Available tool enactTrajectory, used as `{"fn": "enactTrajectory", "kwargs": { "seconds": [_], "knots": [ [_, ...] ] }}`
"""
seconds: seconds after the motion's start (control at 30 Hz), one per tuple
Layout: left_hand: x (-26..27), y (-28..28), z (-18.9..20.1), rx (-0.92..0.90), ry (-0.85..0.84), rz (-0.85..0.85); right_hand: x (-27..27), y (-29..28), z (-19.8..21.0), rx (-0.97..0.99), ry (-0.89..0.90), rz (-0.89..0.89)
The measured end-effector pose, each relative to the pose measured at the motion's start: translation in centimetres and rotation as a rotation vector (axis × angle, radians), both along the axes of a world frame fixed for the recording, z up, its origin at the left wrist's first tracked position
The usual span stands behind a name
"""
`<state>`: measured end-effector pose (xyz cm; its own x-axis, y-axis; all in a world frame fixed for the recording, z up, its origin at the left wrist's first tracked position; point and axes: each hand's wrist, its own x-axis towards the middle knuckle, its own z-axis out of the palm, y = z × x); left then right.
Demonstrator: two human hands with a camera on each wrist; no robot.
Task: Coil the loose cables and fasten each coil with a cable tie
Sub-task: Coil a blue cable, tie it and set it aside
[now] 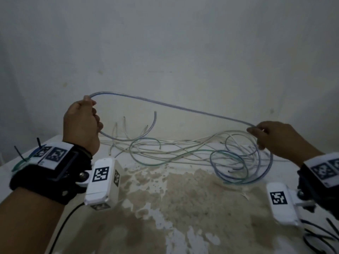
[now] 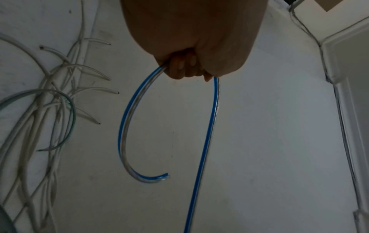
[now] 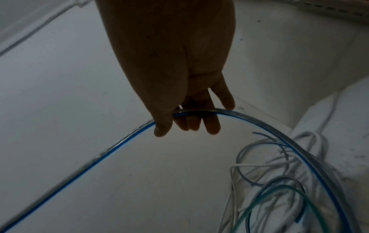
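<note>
A clear cable with a blue stripe stretches in the air between both hands. My left hand is raised in a fist that grips it near one end; the short free end curls out below the fist. My right hand pinches the same cable between thumb and fingers, farther right and lower. From there the cable drops into a loose tangle of white, green and blue cables on the table. Black cable ties lie at the front right corner.
The white table has a large brown stain across its middle. A wall stands right behind the tangle. More black cable ties and a green cable piece lie at the left edge, behind my left wrist.
</note>
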<state>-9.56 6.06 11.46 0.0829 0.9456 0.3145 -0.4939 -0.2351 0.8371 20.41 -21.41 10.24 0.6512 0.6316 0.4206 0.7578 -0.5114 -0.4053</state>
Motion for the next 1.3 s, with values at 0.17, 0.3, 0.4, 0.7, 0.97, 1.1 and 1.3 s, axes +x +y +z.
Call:
{"fn": "enactTrajectory", "kwargs": {
  "seconds": [0.17, 0.3, 0.4, 0.7, 0.97, 1.1, 1.3],
  "knots": [
    [1.1, 0.2, -1.2, 0.016, 0.086, -0.016, 1.8, -0.1, -0.8, 0.164, -0.391, -0.029],
    [2.0, -0.1, -2.0, 0.009, 0.146, -0.079, 2.0, -0.6, -0.6, -0.059, -0.502, -0.021],
    [2.6, -0.9, -2.5, 0.059, 0.222, -0.109, 1.8, -0.6, -0.3, -0.242, -0.474, -0.113],
    [3.5, -2.5, -3.4, 0.044, 0.206, -0.244, 0.5, 0.6, -1.3, -0.137, -0.345, 0.005],
    [3.8, -3.2, -3.6, -0.010, 0.228, -0.335, -2.5, 1.8, -0.9, -0.107, 0.129, 0.046],
    [3.8, -3.8, -3.6, 0.053, 0.294, -0.376, -3.2, 2.7, -2.1, -0.057, 0.006, 0.045],
    [3.4, -4.5, -3.4, 0.004, 0.278, -0.446, -5.0, 4.7, -6.4, -0.259, 0.059, 0.064]
  ]
}}
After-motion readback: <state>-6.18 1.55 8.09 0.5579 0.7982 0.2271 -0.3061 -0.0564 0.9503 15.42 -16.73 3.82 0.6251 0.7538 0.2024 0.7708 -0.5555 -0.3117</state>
